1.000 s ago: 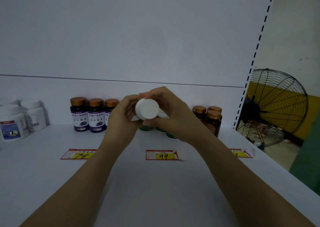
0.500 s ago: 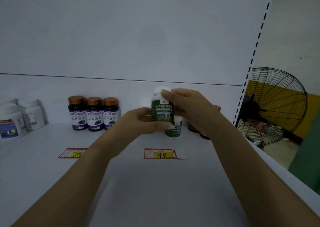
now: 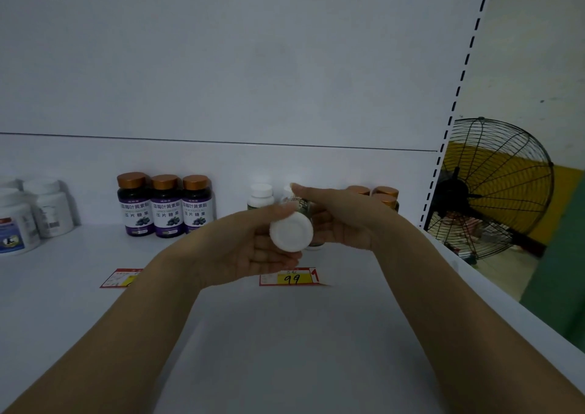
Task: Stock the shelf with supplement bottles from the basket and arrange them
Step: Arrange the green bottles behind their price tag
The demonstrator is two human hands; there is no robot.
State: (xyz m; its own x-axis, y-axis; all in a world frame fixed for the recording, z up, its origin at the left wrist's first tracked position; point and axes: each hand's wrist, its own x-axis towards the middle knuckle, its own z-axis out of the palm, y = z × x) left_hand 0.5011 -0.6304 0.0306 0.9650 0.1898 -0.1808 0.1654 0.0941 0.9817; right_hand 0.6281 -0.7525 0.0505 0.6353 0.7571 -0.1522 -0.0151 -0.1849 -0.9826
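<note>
A green-labelled supplement bottle lies tipped over above the shelf, its white cap facing me. My left hand holds it, thumb over the top and fingers beneath. From the right, my right hand reaches in with straight fingers laid along the bottle's far side. One matching white-capped bottle stands at the back of the shelf just left of my hands. More of the same kind are mostly hidden behind them. No basket is in view.
Three purple-labelled bottles with copper caps stand back left, and white tubs sit at the far left. Brown copper-capped bottles stand back right. Price tags lie on the shelf. A black fan stands beyond the shelf's right edge.
The bottle was upright with its label towards me half a second ago; now it is tipped, cap towards me, and sits lower. My right hand's fingers have straightened.
</note>
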